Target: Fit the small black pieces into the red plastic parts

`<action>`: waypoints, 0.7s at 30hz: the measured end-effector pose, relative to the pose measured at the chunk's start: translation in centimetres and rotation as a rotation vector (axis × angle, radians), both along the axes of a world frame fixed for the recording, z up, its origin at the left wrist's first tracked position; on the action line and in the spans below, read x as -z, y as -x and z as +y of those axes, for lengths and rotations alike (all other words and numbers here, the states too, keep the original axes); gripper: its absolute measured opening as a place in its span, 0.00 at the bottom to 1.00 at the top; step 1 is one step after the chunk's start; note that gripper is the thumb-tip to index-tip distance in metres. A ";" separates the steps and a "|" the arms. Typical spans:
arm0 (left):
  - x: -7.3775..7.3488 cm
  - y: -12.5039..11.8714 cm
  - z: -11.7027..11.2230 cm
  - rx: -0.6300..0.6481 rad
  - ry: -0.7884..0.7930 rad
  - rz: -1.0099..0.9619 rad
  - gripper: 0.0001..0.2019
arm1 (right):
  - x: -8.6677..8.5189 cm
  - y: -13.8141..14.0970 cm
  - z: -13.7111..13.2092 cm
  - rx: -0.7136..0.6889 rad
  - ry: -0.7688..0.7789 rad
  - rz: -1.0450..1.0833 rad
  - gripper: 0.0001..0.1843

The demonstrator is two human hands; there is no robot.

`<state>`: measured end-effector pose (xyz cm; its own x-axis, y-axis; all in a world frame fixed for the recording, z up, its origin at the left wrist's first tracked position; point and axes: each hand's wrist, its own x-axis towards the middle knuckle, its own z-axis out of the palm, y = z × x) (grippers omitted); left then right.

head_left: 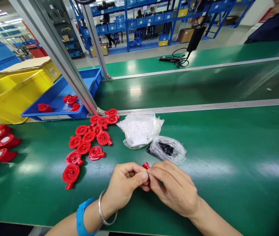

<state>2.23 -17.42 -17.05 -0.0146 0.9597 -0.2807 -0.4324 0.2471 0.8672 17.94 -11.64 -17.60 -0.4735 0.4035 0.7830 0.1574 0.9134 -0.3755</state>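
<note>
Green bench (228, 147): two hands' (124, 185) (176, 190) grip on one red part (146, 166), two bags (140, 129) (167, 149).

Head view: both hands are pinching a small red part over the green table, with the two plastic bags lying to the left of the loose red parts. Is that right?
Not quite. The head view shows the two plastic bags lying to the right of the loose red parts, not the left. The rest holds: the left hand and right hand pinch a small red part over the green table.
</note>
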 end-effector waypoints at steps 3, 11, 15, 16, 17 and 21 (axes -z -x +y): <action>-0.1 0.0 -0.2 -0.003 -0.029 0.025 0.14 | 0.0 0.0 0.1 -0.024 0.016 0.015 0.14; -0.2 0.1 -0.4 -0.015 -0.092 0.117 0.13 | 0.0 -0.4 0.7 -0.147 0.191 0.120 0.18; -0.1 0.1 -0.5 -0.019 -0.110 0.164 0.13 | -0.2 -0.2 0.7 -0.146 0.131 0.118 0.16; 0.0 0.1 -0.5 -0.017 -0.116 0.167 0.12 | -0.3 -0.2 0.7 -0.145 0.116 0.119 0.15; 0.0 0.0 -0.5 -0.018 -0.126 0.169 0.12 | -0.4 -0.1 0.7 -0.145 0.104 0.125 0.14; 0.2 0.0 -0.7 -0.037 -0.173 0.168 0.08 | -0.7 0.1 0.5 -0.155 0.089 0.129 0.16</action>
<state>2.23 -18.14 -17.25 -0.0830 0.9912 -0.1033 -0.2850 0.0757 0.9555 17.83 -11.17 -16.93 -0.4330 0.4043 0.8056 -0.0369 0.8850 -0.4640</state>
